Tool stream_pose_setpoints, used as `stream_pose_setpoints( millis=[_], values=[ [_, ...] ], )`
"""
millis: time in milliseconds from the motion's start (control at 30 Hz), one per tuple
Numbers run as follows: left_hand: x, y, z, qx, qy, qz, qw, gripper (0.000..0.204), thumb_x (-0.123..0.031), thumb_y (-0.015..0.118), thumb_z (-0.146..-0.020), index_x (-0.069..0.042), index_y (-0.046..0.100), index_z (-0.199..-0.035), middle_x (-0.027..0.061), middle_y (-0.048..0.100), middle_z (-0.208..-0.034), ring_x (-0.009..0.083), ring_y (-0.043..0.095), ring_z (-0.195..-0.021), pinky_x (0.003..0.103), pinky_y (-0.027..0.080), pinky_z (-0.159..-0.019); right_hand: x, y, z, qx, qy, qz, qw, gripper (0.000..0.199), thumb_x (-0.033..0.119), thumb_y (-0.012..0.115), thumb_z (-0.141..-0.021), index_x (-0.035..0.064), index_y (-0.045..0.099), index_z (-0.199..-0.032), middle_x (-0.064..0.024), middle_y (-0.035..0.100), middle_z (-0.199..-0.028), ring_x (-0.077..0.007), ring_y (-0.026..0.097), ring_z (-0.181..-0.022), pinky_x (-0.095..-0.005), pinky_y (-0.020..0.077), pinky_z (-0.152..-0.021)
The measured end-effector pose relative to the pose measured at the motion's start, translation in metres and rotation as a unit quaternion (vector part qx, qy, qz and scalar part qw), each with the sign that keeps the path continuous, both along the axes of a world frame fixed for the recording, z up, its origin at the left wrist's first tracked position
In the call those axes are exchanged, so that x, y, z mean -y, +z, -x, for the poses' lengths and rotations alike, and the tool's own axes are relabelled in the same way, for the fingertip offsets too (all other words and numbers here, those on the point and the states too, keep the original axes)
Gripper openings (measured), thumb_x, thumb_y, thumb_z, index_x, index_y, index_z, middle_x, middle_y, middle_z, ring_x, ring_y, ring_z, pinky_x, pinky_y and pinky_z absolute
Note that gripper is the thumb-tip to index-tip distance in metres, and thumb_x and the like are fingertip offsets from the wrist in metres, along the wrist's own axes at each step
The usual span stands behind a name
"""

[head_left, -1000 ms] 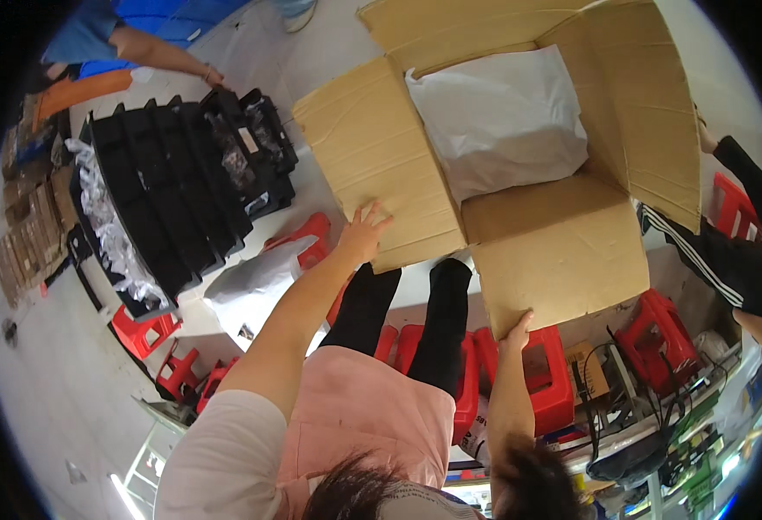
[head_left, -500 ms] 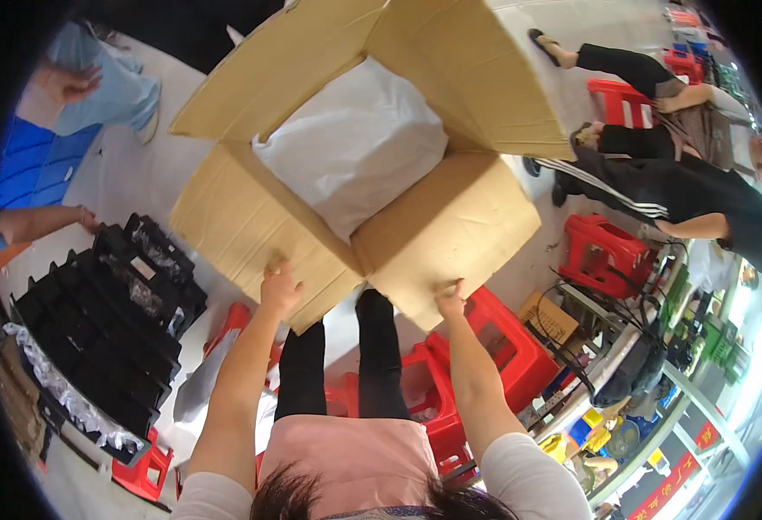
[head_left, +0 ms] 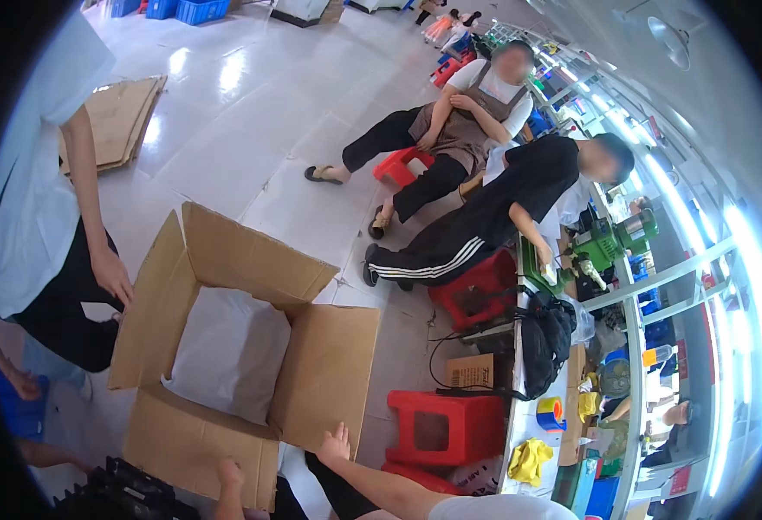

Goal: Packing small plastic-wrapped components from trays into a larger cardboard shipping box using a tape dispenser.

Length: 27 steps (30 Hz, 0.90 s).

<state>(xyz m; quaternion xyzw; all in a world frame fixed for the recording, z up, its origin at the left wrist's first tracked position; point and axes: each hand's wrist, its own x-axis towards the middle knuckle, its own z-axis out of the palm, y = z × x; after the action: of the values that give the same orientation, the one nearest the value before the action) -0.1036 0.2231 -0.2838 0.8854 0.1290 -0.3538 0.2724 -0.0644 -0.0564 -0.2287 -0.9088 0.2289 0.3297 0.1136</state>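
A large open cardboard box [head_left: 324,373] sits on the pale tiled floor in front of me, all flaps spread outward. A white plastic bag [head_left: 229,351] lines its inside. My left hand [head_left: 229,475] comes in from the lower edge and curls over the corner of the near flap [head_left: 194,442]. To its right, my right hand [head_left: 336,444] has its fingers spread and touches the lower edge of the right flap. My forearms are only partly in view.
A person in a white shirt [head_left: 21,199] stands just left of the box. Two people sit on red stools [head_left: 476,290] beyond it. A red stool [head_left: 446,426], a workbench [head_left: 554,407], black trays [head_left: 121,494] and flattened cardboard [head_left: 116,121] lie around.
The box, held up close before me earlier, now rests lower on the floor with its flaps spread. My hands have shifted to its near edge, and my view has swung toward the seated people.
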Motion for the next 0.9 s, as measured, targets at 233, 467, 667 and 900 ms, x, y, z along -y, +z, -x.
stream_pose_setpoints(
  millis=[233,467,667,900],
  values=[
    [0.051,0.042,0.006,0.025,0.124,-0.017,0.992,0.031,-0.031,0.057,-0.081,-0.002,0.066,-0.077,0.0201,0.063,-0.08,0.0375,0.061,-0.079,0.045,0.047,-0.07,0.003,0.015,0.02,-0.035,0.107,-0.021,0.993,0.04,0.031,0.051,-0.08,0.0111,0.058,-0.113,-0.0189,0.028,-0.139,-0.0327,0.022,-0.132,-0.0434,0.0288,-0.103],
    [0.033,0.118,0.04,0.003,-0.031,-0.017,0.999,0.048,-0.04,0.04,-0.087,0.0,0.066,-0.086,0.0234,0.062,-0.083,0.0401,0.06,-0.082,0.048,0.047,-0.073,0.022,0.094,-0.011,-0.037,0.117,-0.185,0.975,0.037,0.034,0.053,-0.075,0.0044,0.064,-0.094,-0.0206,0.063,-0.094,-0.0363,0.06,-0.087,-0.0425,0.0471,-0.08],
    [0.014,0.125,0.084,0.163,-0.089,0.2,0.962,0.041,-0.027,0.035,-0.089,0.004,0.057,-0.102,0.0253,0.058,-0.104,0.0386,0.056,-0.097,0.044,0.042,-0.086,0.078,0.118,0.014,0.055,0.038,-0.218,0.974,0.032,0.03,0.054,-0.072,0.0079,0.067,-0.091,-0.0153,0.065,-0.088,-0.0319,0.062,-0.084,-0.0411,0.0483,-0.075],
    [0.121,0.182,-0.079,-0.014,-0.294,0.1,0.95,0.037,-0.025,0.038,-0.087,0.003,0.059,-0.1,0.0236,0.059,-0.103,0.0371,0.056,-0.097,0.042,0.043,-0.085,0.145,0.128,0.083,0.162,-0.116,-0.254,0.946,0.023,0.023,0.054,-0.07,0.0044,0.065,-0.079,-0.0154,0.065,-0.077,-0.0303,0.062,-0.07,-0.0431,0.0469,-0.064]
  ],
)
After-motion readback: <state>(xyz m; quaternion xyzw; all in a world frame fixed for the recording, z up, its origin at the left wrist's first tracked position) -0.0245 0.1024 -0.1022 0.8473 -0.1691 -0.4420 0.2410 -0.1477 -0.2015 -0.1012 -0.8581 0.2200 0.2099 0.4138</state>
